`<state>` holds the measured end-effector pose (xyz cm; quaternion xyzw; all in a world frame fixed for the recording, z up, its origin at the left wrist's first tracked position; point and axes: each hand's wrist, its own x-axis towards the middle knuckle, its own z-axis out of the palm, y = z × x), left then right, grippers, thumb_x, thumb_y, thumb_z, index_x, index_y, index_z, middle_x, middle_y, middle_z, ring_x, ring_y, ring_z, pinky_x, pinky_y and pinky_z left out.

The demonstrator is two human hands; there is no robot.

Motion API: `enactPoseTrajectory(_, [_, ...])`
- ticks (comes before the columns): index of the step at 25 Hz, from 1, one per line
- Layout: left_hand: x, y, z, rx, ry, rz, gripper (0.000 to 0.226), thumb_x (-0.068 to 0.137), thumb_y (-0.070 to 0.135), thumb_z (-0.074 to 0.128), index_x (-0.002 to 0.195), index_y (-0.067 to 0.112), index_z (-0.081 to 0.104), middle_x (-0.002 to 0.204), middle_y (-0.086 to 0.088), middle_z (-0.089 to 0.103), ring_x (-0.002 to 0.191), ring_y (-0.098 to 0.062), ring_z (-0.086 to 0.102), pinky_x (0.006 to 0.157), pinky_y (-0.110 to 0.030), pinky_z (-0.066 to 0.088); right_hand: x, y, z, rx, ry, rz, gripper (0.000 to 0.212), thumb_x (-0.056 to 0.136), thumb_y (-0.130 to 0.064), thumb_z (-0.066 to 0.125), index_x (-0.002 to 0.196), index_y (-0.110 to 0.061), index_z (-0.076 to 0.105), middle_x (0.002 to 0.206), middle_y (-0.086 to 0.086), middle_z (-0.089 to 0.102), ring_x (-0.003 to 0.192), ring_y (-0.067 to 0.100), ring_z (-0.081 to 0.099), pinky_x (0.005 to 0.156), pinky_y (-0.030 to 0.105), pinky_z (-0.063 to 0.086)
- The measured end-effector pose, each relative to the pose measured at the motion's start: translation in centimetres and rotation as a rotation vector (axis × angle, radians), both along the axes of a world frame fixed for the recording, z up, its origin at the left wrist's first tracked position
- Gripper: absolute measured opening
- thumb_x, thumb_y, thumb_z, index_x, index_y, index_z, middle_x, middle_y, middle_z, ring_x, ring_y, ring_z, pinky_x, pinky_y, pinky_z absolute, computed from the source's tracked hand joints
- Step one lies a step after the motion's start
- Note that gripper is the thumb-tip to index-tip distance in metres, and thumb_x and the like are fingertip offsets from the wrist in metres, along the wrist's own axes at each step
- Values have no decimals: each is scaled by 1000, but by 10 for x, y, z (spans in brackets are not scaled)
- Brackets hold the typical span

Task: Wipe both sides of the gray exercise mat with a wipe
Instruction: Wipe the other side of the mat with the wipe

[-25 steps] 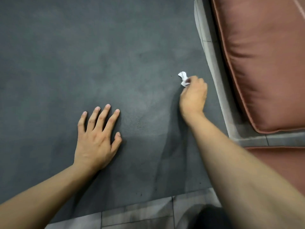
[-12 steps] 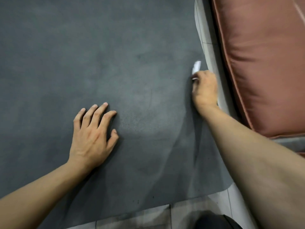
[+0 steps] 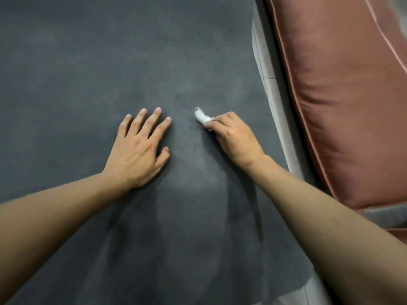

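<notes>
The gray mat (image 3: 92,69) lies flat on the tiled floor (image 3: 267,84) and fills most of the view, its right edge running beside a reddish-brown cushion (image 3: 343,91). The right hand (image 3: 233,137) is clenched around a small crumpled white wipe (image 3: 202,117), pressing it to the mat's surface near the middle. The left hand (image 3: 138,150) is released, fingers spread and palm flat on the mat, just beside the wipe without touching it.
</notes>
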<state>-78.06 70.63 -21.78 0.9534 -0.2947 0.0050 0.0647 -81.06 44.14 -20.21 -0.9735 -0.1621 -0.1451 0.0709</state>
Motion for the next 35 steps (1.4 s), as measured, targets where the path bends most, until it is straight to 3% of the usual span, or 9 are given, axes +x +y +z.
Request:
enactPoseTrajectory(5, [16,-16,-14,42,2,71,75,94,54,26,161,23,24,168,-6,23,155,-31,18,125,-54,11,63,-52,2,234,17,-979,34,86,-4,49,107,-15,73,101,15,67,99,37,59,84,40,41])
enactPoseTrajectory(7, [15,-15,-15,17,3,84,75,93,54,28,161,23,23,168,-4,22,156,-29,17,126,-53,10,84,11,-7,339,-2,-753,28,84,-3,52,98,-14,74,93,14,67,90,36,59,78,38,39])
enactPoseTrajectory(9, [15,-16,-13,2,9,90,77,92,54,29,161,19,26,168,-4,22,156,-28,17,125,-53,11,87,76,-13,371,-23,-308,21,81,-7,55,90,-12,73,85,10,67,80,32,59,73,34,40])
enactPoseTrajectory(12, [16,-15,-14,21,7,91,78,92,55,29,161,19,24,169,-3,21,156,-27,15,125,-53,12,102,78,-10,154,-10,54,24,82,-10,60,103,-14,71,83,4,64,78,24,56,71,29,42])
enactPoseTrajectory(14, [16,-15,-15,18,6,85,77,93,55,30,162,22,20,169,-2,20,157,-26,14,125,-52,11,126,19,-8,22,-53,-75,34,84,-7,61,116,-15,68,82,5,61,80,26,54,71,34,44])
enactPoseTrajectory(16, [16,-14,-14,20,9,81,77,93,55,30,162,23,19,169,-2,19,157,-26,14,125,-53,11,135,-53,-1,-54,48,-418,29,87,-7,53,109,-15,70,91,12,63,90,34,57,77,42,46])
enactPoseTrajectory(20, [17,-15,-14,15,21,89,76,93,55,30,162,23,20,169,-2,20,156,-27,14,125,-53,11,109,-111,7,86,129,-787,33,86,-4,45,102,-16,71,105,14,66,102,36,58,84,41,45])
enactPoseTrajectory(30, [21,-17,0,89,162,69,76,96,55,20,163,23,11,171,-4,8,157,-30,7,125,-55,4,-42,-19,12,53,207,-814,23,83,3,50,98,-5,66,87,18,60,86,39,54,74,44,41])
enactPoseTrajectory(35, [-25,-4,48,163,435,156,64,101,39,44,159,23,23,169,-5,13,154,-31,17,122,-54,20,-87,59,43,206,454,-694,27,85,0,51,109,-9,60,93,11,60,88,33,52,72,39,40])
